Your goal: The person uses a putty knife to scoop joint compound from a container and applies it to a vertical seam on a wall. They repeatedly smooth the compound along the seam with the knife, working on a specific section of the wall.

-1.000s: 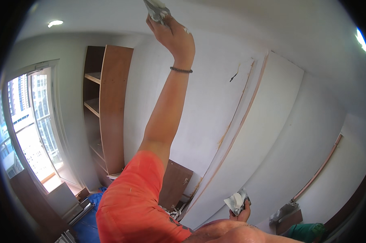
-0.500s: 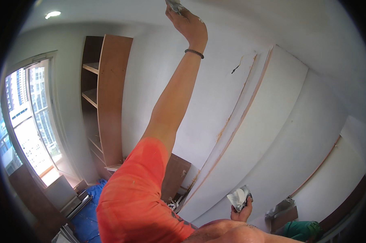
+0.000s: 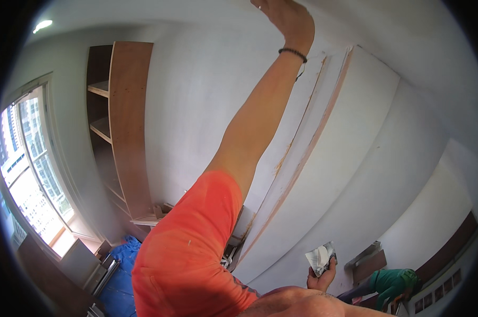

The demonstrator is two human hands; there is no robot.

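1. Up at one o'clock, the left hand (image 3: 293,22) meets the view's top edge, fingers cropped; their grip can't be told!
2. Five o'clock: the right hand (image 3: 322,280) clasps a flat grey plate smeared with white paste (image 3: 319,258).
3. Four o'clock, a green-topped person (image 3: 393,281) bends over.

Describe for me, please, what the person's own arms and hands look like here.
One hand, partly cut off by the picture's edge, wears no visible glove; a dark beaded bracelet circles its wrist, and a short orange-red sleeve covers the upper arm. The other hand is gloveless, with no bracelet showing.
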